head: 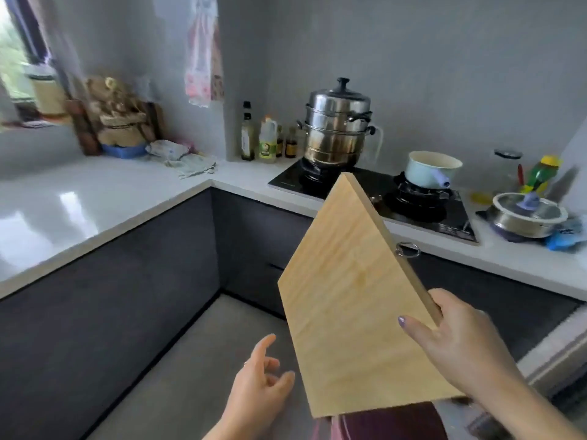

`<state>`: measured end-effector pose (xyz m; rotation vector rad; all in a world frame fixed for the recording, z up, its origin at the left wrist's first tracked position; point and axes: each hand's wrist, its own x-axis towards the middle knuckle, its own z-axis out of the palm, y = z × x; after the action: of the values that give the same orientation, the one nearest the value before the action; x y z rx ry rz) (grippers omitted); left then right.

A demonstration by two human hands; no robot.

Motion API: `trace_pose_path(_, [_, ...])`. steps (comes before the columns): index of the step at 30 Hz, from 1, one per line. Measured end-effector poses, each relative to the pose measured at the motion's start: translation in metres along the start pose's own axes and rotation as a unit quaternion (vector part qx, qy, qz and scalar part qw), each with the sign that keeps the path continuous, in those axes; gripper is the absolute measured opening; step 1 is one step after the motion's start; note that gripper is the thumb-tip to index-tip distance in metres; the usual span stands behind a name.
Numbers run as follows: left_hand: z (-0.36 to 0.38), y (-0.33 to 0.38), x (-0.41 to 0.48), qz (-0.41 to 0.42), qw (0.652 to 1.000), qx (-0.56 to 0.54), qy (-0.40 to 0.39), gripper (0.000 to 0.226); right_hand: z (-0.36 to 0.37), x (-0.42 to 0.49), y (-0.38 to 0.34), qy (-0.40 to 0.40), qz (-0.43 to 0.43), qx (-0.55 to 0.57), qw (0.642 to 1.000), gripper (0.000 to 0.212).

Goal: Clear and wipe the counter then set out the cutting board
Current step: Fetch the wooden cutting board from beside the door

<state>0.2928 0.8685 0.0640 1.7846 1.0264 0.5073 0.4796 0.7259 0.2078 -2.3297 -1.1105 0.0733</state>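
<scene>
A pale wooden cutting board point(346, 281) with a metal ring on its right edge hangs tilted in the air in front of the stove. My right hand point(457, 341) grips its right edge, thumb across the face. My left hand point(260, 379) is just left of the board's lower corner, fingers spread, not touching it. The white counter point(79, 198) runs along the left wall and around the corner. A crumpled light cloth point(193, 165) lies on it near the corner.
A steel steamer pot point(336, 128) and a pale blue saucepan point(432, 169) sit on the black gas stove point(444, 217). Oil and sauce bottles point(263, 138) stand in the corner. A lidded bowl point(527, 214) and blue cloth are at right. Baskets point(117, 122) stand by the window.
</scene>
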Motion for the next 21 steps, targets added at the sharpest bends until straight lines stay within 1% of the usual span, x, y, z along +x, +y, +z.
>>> trace_pose_path(2, [-0.041,-0.018,0.004,-0.019,0.999,-0.021,0.044,0.065,0.023,0.013,-0.049,-0.008,-0.043,0.030,0.999,0.025])
trace_pose_path(4, [-0.076,-0.036,0.007,-0.042,0.995,-0.040,0.083,0.067,0.044,0.026,-0.092,-0.034,-0.079,0.055,0.995,0.018])
trace_pose_path(6, [-0.107,-0.052,0.009,-0.064,0.989,-0.048,0.124,0.068,0.062,0.039,-0.131,-0.067,-0.100,0.082,0.989,0.014])
trace_pose_path(9, [-0.150,-0.074,0.014,-0.100,0.977,-0.052,0.183,0.070,0.085,0.058,-0.180,-0.105,-0.125,0.136,0.977,0.016])
trace_pose_path(12, [-0.193,-0.093,0.023,-0.122,0.961,-0.041,0.246,0.075,0.107,0.081,-0.221,-0.135,-0.148,0.190,0.961,0.014])
trace_pose_path(16, [-0.248,-0.111,0.042,-0.140,0.938,-0.050,0.315,0.079,0.135,0.122,-0.267,-0.192,-0.161,0.254,0.934,0.018])
trace_pose_path(18, [-0.273,-0.118,0.059,-0.153,0.923,-0.056,0.350,0.079,0.148,0.148,-0.283,-0.208,-0.163,0.295,0.918,0.019])
trace_pose_path(19, [-0.284,-0.120,0.068,-0.156,0.915,-0.061,0.366,0.079,0.154,0.162,-0.290,-0.217,-0.166,0.317,0.908,0.022])
trace_pose_path(21, [-0.303,-0.121,0.089,-0.160,0.903,-0.070,0.393,0.082,0.163,0.193,-0.304,-0.238,-0.174,0.358,0.886,0.036])
